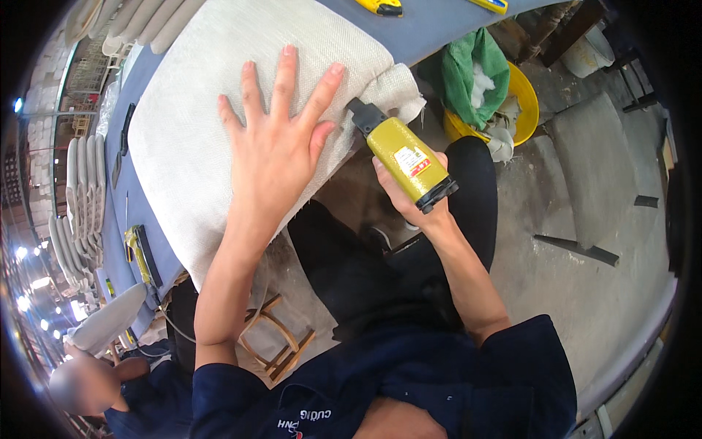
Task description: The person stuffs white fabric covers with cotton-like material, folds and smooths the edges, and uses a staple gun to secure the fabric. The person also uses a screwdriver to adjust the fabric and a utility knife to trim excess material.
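Note:
My left hand point(274, 150) lies flat with spread fingers on a pale woven fabric point(183, 110), which covers a broad panel shaped like a seat. In my right hand point(398, 194) is a yellow-green staple gun point(398, 150), my fingers wrapped round its grip and partly hidden beneath its body. Its black nose points at the panel's right edge, close by a folded, frayed flap of the fabric point(395, 91). Whether the nose touches the cloth I cannot tell. Along the near side the fabric hangs loose over the edge.
A blue-grey tabletop point(431, 25) lies under the panel. Right of it stands a yellow tub point(528, 95) holding a green sack point(475, 73). Another staple gun point(142, 256) and black scissors point(123, 143) lie at the left. A co-worker point(139, 395) sits lower left; stacked pads point(88, 183) stand beyond.

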